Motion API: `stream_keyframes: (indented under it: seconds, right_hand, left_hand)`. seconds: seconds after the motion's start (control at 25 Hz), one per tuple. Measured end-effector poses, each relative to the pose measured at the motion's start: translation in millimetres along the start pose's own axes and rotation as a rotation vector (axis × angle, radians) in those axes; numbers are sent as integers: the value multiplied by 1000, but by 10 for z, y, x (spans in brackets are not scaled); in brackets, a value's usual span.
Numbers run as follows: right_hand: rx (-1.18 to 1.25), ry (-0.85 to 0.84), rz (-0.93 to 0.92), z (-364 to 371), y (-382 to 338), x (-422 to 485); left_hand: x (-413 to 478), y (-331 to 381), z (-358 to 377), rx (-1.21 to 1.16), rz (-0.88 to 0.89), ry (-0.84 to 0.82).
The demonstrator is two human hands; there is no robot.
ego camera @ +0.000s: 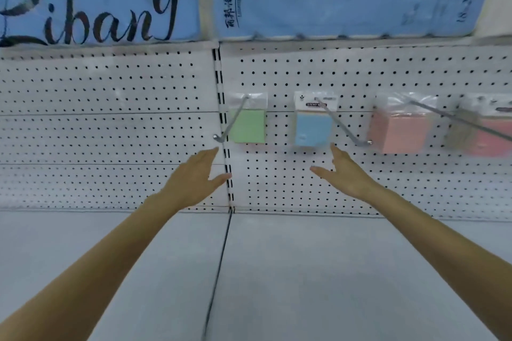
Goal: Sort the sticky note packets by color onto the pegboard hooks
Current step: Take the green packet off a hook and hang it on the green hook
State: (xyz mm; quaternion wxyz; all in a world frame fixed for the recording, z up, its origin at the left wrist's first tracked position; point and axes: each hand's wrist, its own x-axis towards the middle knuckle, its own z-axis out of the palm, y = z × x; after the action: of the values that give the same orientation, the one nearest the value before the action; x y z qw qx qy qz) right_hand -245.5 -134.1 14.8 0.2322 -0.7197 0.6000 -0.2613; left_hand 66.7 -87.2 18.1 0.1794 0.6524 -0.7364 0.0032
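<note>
On the white pegboard (110,124) hang several sticky note packets, each on a metal hook: a green packet (248,126), a blue packet (313,130), an orange-pink packet (400,133) and a red-pink packet (487,138) at the right edge. My left hand (194,177) is raised below the green packet's hook tip (216,137), fingers straight, holding nothing. My right hand (346,171) is up just under the blue packet, fingers straight and spread, also holding nothing.
A grey shelf surface (304,271) runs below the pegboard, with a dark seam down its middle. Blue packages with black lettering (97,8) sit on the shelf above. A slotted upright (221,119) divides the two pegboard panels.
</note>
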Motion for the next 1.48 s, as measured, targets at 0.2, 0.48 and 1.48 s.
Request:
stream_keyframes:
  seconds: [0.2, 0.48, 1.48]
  right_hand:
    - [190, 123, 38, 14, -97, 197]
    - [349, 232, 100, 103, -98, 241]
    - [815, 333, 76, 139, -420, -82]
  left_hand:
    - [556, 34, 272, -469, -34, 14]
    - [750, 213, 398, -970, -175, 77]
    - [418, 529, 326, -1397, -246, 148]
